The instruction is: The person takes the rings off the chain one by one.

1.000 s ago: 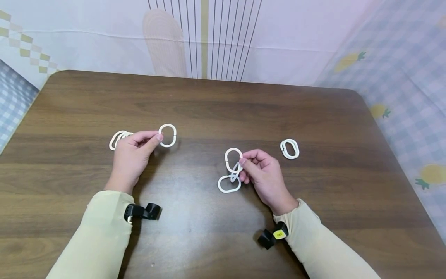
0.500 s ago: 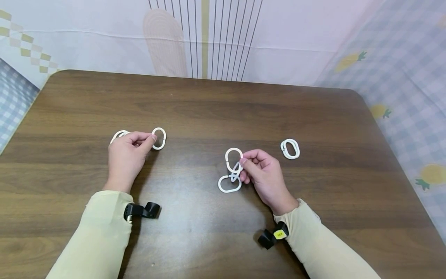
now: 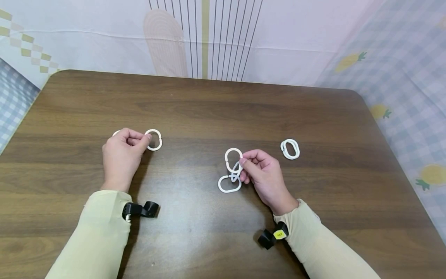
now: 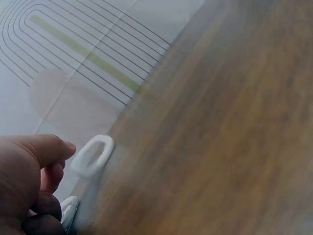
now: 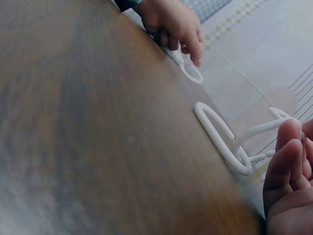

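Note:
Between thumb and index finger, my left hand [image 3: 122,157] pinches a single white oval ring [image 3: 161,140] that has a small split in its side. Behind that hand lie more white rings [image 3: 116,132], mostly hidden in the head view; part of them shows as a white edge [image 4: 69,211] in the left wrist view. My right hand [image 3: 266,180] pinches a short chain of linked white rings near the table's middle. Its upper ring [image 3: 226,155] is at the fingertips, a tilted link [image 3: 234,176] hangs in the middle, and the lower ring [image 3: 229,191] appears to rest on the table.
A small stack of white rings [image 3: 297,148] lies to the right, beyond my right hand. The brown wooden table [image 3: 223,112] ends at a patterned cloth backdrop [image 3: 285,42]. Each wrist wears a black camera band [image 3: 141,209].
My left hand has shifted left with its ring and now covers most of the rings lying behind it. My right hand and its chain stay put.

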Action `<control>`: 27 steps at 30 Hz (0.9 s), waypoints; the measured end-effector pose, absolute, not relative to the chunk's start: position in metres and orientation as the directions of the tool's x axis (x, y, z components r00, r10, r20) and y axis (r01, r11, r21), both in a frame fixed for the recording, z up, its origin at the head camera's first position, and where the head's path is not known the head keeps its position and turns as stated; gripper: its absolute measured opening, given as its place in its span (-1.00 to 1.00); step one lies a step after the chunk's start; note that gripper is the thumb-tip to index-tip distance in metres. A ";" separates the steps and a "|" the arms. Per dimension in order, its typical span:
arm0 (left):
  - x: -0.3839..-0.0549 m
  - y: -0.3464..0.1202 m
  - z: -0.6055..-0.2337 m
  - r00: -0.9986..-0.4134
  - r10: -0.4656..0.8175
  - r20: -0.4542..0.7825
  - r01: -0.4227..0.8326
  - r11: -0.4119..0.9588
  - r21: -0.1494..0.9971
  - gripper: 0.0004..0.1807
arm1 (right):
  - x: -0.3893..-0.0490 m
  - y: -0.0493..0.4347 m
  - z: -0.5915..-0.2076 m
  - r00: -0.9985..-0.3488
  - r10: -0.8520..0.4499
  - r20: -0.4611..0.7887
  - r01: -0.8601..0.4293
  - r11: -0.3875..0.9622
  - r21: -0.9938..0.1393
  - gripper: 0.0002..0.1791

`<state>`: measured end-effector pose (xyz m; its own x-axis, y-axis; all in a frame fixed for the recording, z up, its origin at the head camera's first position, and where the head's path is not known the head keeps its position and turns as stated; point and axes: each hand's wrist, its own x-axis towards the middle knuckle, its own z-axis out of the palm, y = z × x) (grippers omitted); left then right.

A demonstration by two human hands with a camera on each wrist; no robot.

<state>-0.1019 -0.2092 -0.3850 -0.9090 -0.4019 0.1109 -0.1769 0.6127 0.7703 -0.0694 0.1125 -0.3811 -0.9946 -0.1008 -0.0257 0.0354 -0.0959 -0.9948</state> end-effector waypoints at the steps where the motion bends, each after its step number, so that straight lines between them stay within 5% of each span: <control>1: -0.102 -0.209 -0.385 -0.906 -0.408 0.116 -0.174 0.607 0.776 -0.75 | -0.069 0.113 -0.381 -0.994 -0.102 -0.024 0.033 -0.092 -0.995 -0.88; 9: -0.101 -0.195 -0.387 -0.928 -0.337 0.160 -0.040 0.518 0.855 -0.79 | -0.069 0.113 -0.381 -0.996 -0.086 -0.021 0.025 -0.048 -0.999 -0.84; 19: -0.094 -0.168 -0.387 -0.993 -0.021 0.113 0.101 0.322 0.941 -0.87 | -0.069 0.111 -0.380 -0.995 -0.103 -0.013 0.016 -0.030 -0.999 -0.80; 27: -0.082 -0.137 -0.386 -0.969 0.238 0.073 0.142 0.286 0.948 -0.86 | -0.070 0.111 -0.379 -0.984 -0.159 0.075 -0.084 0.054 -0.995 -0.88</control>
